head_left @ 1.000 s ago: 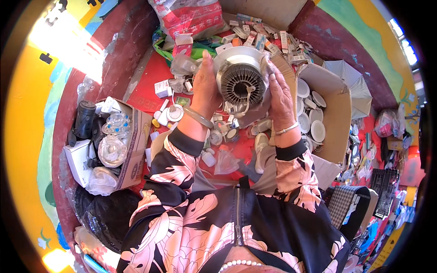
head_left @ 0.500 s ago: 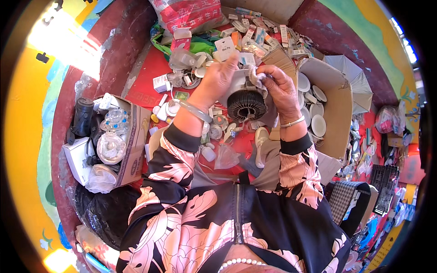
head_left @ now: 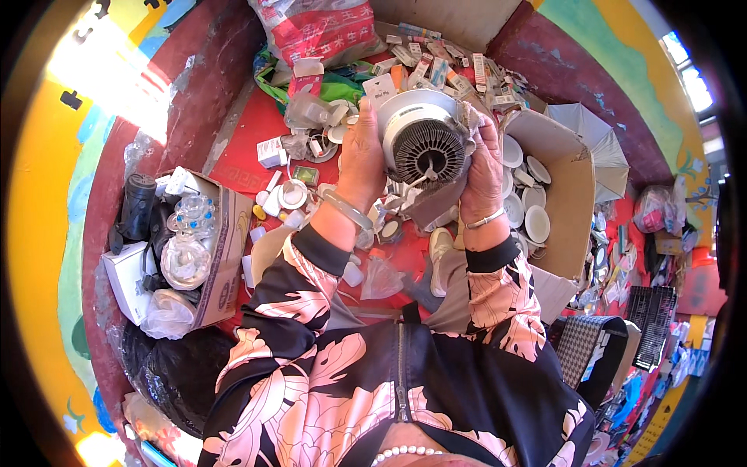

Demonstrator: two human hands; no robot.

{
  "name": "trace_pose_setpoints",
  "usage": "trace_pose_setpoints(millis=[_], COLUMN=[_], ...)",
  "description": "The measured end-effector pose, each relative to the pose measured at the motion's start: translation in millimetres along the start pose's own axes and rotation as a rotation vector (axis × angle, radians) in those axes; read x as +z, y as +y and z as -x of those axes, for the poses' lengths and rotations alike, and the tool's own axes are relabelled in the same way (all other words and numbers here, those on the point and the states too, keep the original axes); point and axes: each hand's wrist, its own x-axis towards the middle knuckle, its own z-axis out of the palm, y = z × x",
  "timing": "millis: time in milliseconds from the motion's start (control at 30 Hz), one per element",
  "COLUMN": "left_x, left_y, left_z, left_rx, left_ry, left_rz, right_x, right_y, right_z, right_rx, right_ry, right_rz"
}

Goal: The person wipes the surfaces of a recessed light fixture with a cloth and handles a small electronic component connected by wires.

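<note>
Up in front of me, my two hands hold a round lamp fitting (head_left: 429,149) with a pale metal rim and a black finned heat sink. Its finned end faces me, and a short pale wire lies across it. My left hand (head_left: 362,159) grips the rim from the left. On the opposite side, my right hand (head_left: 484,175) holds the fitting together with a crumpled greyish cloth (head_left: 470,117), pressed between the fingers and the rim. Part of the fitting's far side is hidden.
Loose small boxes (head_left: 436,66) and white light parts (head_left: 292,193) lie on a red cloth (head_left: 249,132). A cardboard box (head_left: 572,163) of white discs stands right, beside a silver umbrella (head_left: 595,136). At left is another filled carton (head_left: 219,265); a printed sack (head_left: 319,27) sits ahead.
The lamp fitting has been raised and turned, showing its finned end and pale rim more fully. My left hand has slid down along its side; the cloth has shifted right with my right hand.
</note>
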Motion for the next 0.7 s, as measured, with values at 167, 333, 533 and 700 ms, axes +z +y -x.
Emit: trace_pose_setpoints(millis=[167, 333, 533, 700], left_x=[14, -6, -17, -11], left_y=[19, 10, -11, -25], left_z=[8, 3, -3, -2], left_rx=[0.207, 0.357, 0.149, 0.242], left_ry=[-0.034, -0.066, -0.088, 0.017], left_rz=[-0.288, -0.809, -0.900, -0.783], right_x=[-7, -12, 34, 4], right_y=[-13, -43, -14, -4], right_z=[-3, -13, 13, 2], right_rx=[0.036, -0.131, -0.366, -0.151], right_ry=[0.102, 0.064, -0.448, -0.326], right_rz=[0.012, -0.005, 1.233, 1.063])
